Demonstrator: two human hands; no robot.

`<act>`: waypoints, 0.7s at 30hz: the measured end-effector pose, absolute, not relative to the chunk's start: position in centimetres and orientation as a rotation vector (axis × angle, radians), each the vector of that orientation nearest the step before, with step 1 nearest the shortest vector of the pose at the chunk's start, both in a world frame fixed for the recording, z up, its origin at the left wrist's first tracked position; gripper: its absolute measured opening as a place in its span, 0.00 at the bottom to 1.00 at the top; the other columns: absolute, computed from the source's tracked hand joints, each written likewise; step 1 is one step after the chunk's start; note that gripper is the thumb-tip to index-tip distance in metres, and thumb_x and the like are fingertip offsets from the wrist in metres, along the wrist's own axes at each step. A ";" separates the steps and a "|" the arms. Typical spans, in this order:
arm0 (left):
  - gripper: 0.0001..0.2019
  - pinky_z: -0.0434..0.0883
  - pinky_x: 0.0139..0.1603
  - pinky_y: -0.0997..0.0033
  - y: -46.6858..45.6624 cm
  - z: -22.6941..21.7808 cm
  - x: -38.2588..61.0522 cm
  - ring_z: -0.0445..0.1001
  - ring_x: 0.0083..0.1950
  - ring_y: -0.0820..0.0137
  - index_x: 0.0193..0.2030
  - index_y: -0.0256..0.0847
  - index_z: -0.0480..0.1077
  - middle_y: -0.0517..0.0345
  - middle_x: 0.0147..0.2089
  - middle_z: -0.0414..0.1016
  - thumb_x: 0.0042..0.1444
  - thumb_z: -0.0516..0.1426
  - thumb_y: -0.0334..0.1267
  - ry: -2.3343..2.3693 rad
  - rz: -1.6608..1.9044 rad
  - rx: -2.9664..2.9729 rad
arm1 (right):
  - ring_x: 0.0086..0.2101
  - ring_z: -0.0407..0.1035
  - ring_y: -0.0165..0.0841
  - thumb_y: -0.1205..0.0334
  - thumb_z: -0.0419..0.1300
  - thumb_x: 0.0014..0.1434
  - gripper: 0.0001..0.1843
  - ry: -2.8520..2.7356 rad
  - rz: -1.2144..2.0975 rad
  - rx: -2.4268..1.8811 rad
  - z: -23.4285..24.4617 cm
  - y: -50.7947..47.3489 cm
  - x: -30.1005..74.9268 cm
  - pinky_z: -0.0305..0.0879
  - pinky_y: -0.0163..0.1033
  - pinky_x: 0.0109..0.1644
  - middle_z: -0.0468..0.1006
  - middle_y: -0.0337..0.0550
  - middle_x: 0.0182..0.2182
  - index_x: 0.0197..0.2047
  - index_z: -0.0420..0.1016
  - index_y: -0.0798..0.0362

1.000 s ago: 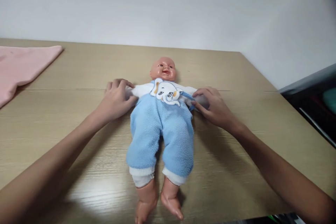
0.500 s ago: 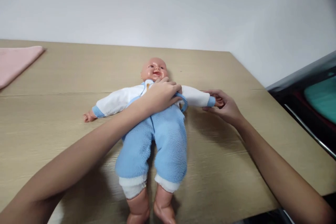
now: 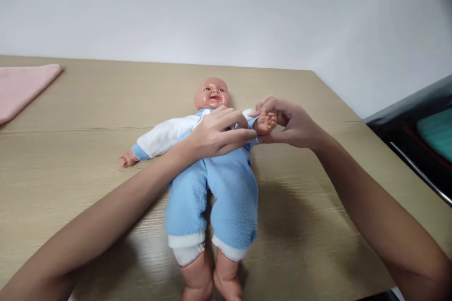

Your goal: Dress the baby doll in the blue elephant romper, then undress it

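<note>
A baby doll (image 3: pixel 213 96) lies on its back, head away from me, in a white and light-blue fleece outfit (image 3: pixel 231 188). My left hand (image 3: pixel 222 131) is across its chest, fingers curled on the outfit's front near the armhole; the cloth under them is mostly hidden. At the doll's arm on the right side, my right hand (image 3: pixel 289 122) pinches around the blue sleeve cuff (image 3: pixel 252 122), with the small doll hand (image 3: pixel 265 123) poking out between thumb and fingers. That arm is bent in toward the body. The other sleeve (image 3: pixel 165 136) stretches out to the left.
The doll lies on a wooden table (image 3: pixel 88 188) with a seam running across it. Folded pink cloth (image 3: pixel 26 89) is at the far left. Behind stands a pale wall (image 3: pixel 176 14). Beyond the table's right edge is a dark object with a teal panel (image 3: pixel 436 131).
The doll's right-side arm was stretched out and is now folded inward, my right hand having moved left with it. My left fingers have shifted toward that sleeve. The doll appears slightly further right.
</note>
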State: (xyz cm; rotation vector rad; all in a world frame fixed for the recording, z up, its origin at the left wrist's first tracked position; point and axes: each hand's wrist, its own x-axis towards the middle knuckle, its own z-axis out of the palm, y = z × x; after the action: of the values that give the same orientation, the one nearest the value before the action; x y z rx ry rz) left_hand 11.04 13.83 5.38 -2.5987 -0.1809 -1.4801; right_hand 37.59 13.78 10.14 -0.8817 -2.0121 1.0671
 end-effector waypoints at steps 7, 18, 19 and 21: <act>0.05 0.70 0.45 0.58 13.7 5.5 11.2 0.81 0.42 0.64 0.56 0.47 0.77 0.53 0.45 0.85 0.77 0.60 0.37 -0.145 -1.615 -2.563 | 0.38 0.72 0.34 0.43 0.83 0.55 0.24 -1.983 1.304 -0.825 8.4 15.8 35.7 0.70 0.37 0.38 0.81 0.41 0.42 0.45 0.84 0.47; 0.11 0.73 0.46 0.64 13.5 8.1 11.5 0.79 0.40 0.66 0.39 0.39 0.81 0.56 0.38 0.83 0.66 0.70 0.45 -1.097 -2.071 -3.318 | 0.62 0.71 0.50 0.43 0.71 0.69 0.18 -2.070 1.217 -0.711 6.6 12.9 36.0 0.66 0.55 0.73 0.81 0.46 0.57 0.55 0.89 0.43; 0.12 0.73 0.47 0.63 13.7 8.1 11.5 0.80 0.42 0.65 0.39 0.39 0.81 0.56 0.38 0.84 0.66 0.70 0.47 -1.213 -2.027 -3.375 | 0.64 0.70 0.50 0.42 0.70 0.69 0.18 -2.002 1.279 -0.697 6.3 12.5 36.0 0.64 0.56 0.75 0.81 0.46 0.57 0.53 0.90 0.43; 0.14 0.73 0.50 0.63 14.1 7.9 11.6 0.81 0.45 0.63 0.41 0.39 0.81 0.55 0.41 0.85 0.65 0.69 0.49 -1.343 -1.887 -3.393 | 0.60 0.72 0.48 0.45 0.70 0.67 0.15 -1.759 1.428 -0.739 5.6 11.3 35.8 0.66 0.54 0.74 0.82 0.45 0.52 0.48 0.89 0.44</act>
State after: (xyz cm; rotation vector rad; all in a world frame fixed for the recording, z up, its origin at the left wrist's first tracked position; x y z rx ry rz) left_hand 11.57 14.12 7.87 -3.3929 -1.3430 -1.8872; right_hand 35.78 11.27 5.59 -0.7392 -1.7586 1.4276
